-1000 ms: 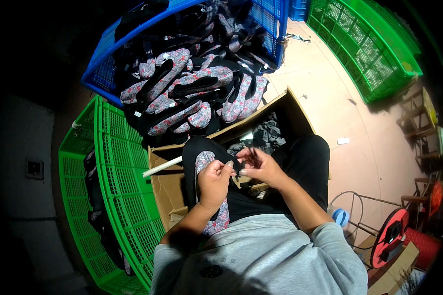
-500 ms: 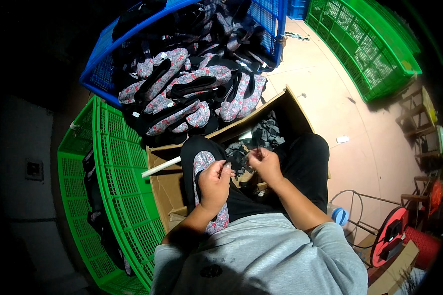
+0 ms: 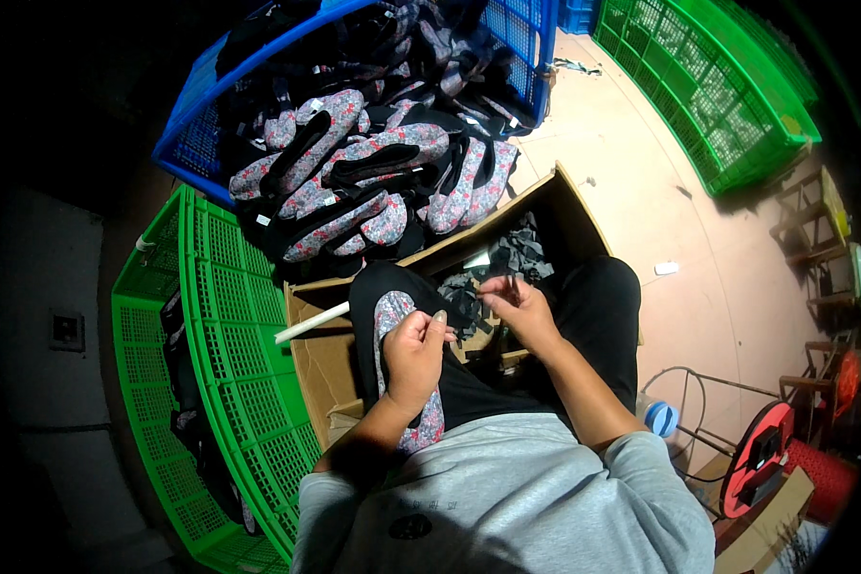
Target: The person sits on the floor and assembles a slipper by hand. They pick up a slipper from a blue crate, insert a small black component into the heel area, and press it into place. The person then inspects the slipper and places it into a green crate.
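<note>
My left hand grips a flip-flop sole with a floral top and black edge, held upright on my lap. My right hand pinches a black strap piece between the fingers, just right of the sole and above the open cardboard box. Inside the box lies a heap of grey and black strap pieces.
A blue crate piled with floral flip-flops stands ahead. A green crate with dark items sits on my left, another green crate far right. A white stick lies across the box. A red spool stands at the right.
My right hand has moved away from the left hand, rightward over the box, drawing the strap piece with it. The left hand stays on the sole.
</note>
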A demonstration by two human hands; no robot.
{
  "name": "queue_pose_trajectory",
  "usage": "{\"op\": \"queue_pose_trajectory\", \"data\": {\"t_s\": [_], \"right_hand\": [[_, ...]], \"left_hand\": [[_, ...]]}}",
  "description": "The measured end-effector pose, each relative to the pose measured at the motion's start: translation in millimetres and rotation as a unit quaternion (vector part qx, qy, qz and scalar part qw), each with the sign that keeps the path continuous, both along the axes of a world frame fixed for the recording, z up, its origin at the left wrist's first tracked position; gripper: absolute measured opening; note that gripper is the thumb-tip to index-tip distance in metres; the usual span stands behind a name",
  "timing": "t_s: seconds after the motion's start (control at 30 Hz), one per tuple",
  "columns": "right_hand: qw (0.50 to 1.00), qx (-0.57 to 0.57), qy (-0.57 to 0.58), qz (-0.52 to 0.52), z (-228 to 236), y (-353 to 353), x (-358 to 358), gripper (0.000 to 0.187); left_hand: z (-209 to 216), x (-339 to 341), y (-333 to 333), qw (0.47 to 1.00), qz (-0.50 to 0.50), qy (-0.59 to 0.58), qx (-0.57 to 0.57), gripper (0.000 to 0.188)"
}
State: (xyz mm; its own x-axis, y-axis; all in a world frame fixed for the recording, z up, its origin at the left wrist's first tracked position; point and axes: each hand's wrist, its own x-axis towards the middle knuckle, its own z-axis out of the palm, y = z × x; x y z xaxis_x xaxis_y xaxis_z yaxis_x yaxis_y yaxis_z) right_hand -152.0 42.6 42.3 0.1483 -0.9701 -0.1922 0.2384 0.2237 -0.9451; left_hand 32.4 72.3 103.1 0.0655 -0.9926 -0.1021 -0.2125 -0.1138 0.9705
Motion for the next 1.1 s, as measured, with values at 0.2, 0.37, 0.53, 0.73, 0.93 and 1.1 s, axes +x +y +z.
{"op": "queue_pose_trajectory", "data": {"t_s": [0.2,0.37,0.53,0.73,0.93,1.1], "right_hand": [[0.975,-0.159,0.134,0.077,25.1,7.0,12.4,0.017],[0.968,-0.187,0.165,0.035,5.3,10.8,20.5,0.014],[0.999,-0.010,0.048,0.010,3.7,10.9,18.6,0.014],[0.998,0.041,-0.037,-0.001,-1.6,5.3,16.1,0.014],[0.999,0.043,0.033,-0.008,-12.8,2.7,13.4,0.014],[0.990,0.072,-0.117,0.018,-3.2,6.4,7.7,0.017]], "left_hand": [[-3.5,-2.0,-0.1,1.000,-0.011,-0.015,-0.010,0.026],[-9.4,-2.0,0.3,0.999,-0.022,-0.016,-0.033,0.024],[-7.7,-3.1,0.6,0.999,-0.019,0.003,-0.041,0.022],[-5.5,-2.4,1.2,1.000,-0.013,-0.012,-0.023,0.023],[-1.3,-1.9,2.0,1.000,-0.001,-0.004,-0.028,0.025],[-1.4,-2.4,0.4,1.000,-0.006,-0.002,-0.001,0.025]]}}
